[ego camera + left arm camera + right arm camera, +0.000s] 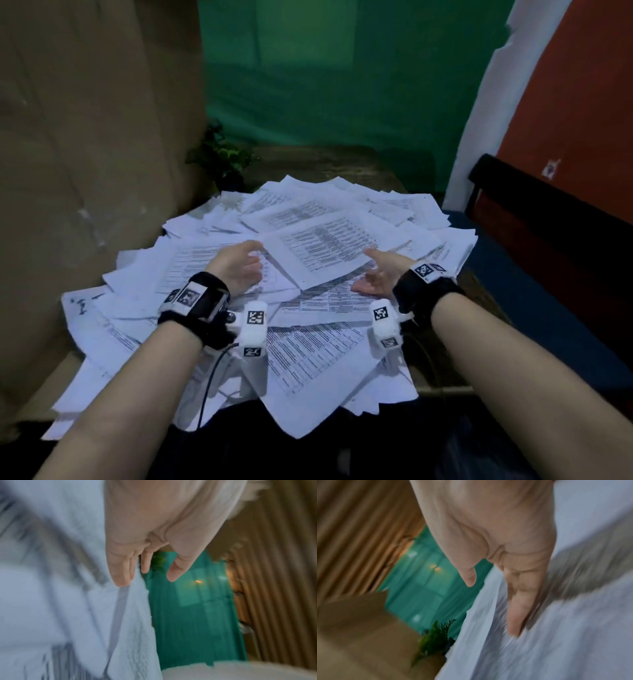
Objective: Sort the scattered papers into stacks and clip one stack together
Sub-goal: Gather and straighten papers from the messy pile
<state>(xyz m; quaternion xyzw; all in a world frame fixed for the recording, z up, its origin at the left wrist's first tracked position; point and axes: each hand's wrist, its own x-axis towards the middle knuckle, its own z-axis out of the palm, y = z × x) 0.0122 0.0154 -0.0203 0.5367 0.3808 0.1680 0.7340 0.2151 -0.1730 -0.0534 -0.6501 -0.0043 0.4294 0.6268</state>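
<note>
- Papers (239, 301) lie in one loose overlapping heap over nearly all of the tabletop (342, 161); some sheets hang past the near edge. Only a strip of bare wood shows at the far side.
- No squared stack visible anywhere. No clip in view; whether one lies under the sheets cannot be told.
- Top sheet (329, 250), printed with a table, sits mid-heap, skewed, between both hands.
- Left hand (236, 265): fingers straight and relaxed, thumb spread, at the sheet's left corner. The left wrist view shows fingers (120, 566) lying along a paper edge, nothing pinched.
- Right hand (380, 274): palm turned inward, fingers extended beside and partly under the sheet's right edge; the right wrist view is blurred but shows fingers (520, 601) flat against paper, no grip.
- Judgement: task at its very start. Sorting not begun in any visible result; gathering, squaring into stacks and clipping all remain.
- Small plant (219, 157) at the far left corner.
</note>
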